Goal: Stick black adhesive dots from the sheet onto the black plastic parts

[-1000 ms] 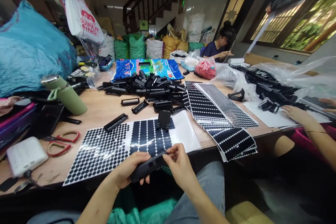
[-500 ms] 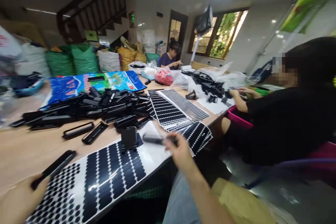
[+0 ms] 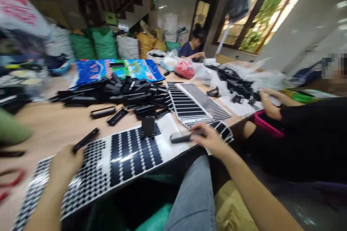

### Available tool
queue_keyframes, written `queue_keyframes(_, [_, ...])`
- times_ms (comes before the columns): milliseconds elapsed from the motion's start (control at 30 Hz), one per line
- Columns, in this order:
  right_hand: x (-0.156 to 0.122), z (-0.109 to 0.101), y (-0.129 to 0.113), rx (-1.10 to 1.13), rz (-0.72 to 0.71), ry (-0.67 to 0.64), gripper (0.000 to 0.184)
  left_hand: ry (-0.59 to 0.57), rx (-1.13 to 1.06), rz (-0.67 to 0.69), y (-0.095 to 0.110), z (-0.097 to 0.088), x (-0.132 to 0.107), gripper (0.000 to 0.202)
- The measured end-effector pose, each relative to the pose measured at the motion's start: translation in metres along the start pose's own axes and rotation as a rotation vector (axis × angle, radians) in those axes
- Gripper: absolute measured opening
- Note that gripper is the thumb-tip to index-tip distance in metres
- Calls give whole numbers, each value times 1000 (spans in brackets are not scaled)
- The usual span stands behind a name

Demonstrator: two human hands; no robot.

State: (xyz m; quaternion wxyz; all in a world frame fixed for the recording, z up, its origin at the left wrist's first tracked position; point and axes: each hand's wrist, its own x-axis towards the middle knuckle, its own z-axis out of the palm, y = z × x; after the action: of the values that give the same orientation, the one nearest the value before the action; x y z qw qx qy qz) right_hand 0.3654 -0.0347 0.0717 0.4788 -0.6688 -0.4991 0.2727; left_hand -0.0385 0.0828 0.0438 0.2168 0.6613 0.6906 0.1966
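Apart now, no longer meeting: our left hand (image 3: 66,162) grips a black bar (image 3: 86,140) over the dotted sheet (image 3: 93,169), our right hand (image 3: 211,140) a second bar (image 3: 181,138), blurred, over white paper (image 3: 168,126). We judge a changeover between pieces; next move calls for controlled release at right.

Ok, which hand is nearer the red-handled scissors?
Left: the left hand is over the dotted sheet, just right of the scissors; the right hand is farther right, by the front edge of the table.
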Motion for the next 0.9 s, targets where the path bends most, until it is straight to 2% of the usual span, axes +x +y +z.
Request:
queue_keyframes(33, [-21, 35, -1, 1, -23, -338, 26, 57, 59, -38, -3, 2, -1, 22])
queue_keyframes(67, [-41, 67, -3, -18, -49, -611, 25, 110, 103, -55, -6, 4, -2, 21])
queue_keyframes(100, [-57, 95, -5, -67, -91, -794, 27, 154, 112, -53, -10, 6, -5, 20])
queue_keyframes(133, [-66, 119, -8, -123, -144, -846, 35, 185, 66, -40, -14, 7, -10, 19])
queue_keyframes(167, [-70, 140, -13, -160, -200, -825, 38, 207, -54, -32, -19, 8, -16, 19])
queue_keyframes(233, [-60, 180, -24, -227, -260, -648, 27, 261, -379, -79, -28, 7, -33, 20])
queue_keyframes(267, [-51, 199, -30, -279, -288, -622, 25, 292, -543, -119, -32, 6, -42, 19])
queue_keyframes(333, [-34, 236, -41, -480, -316, -725, 19, 355, -813, -209, -39, 5, -56, 19])
queue_keyframes(433, [-29, 278, -48, -602, -321, -810, 14, 409, -1100, -328, -49, 6, -69, 26])
queue_keyframes(533, [-38, 293, -45, -655, -331, -807, 14, 384, -1239, -363, -57, 7, -73, 20])
queue_keyframes(667, [-41, 283, -43, -668, -336, -793, 14, 317, -1326, -396, -60, 8, -72, 11])
queue_keyframes(767, [-34, 274, -43, -588, -329, -717, 14, 264, -1331, -401, -56, 9, -70, 11])
queue_keyframes(900, [-33, 280, -37, -548, -302, -690, 9, 281, -1340, -372, -46, 11, -70, 11])
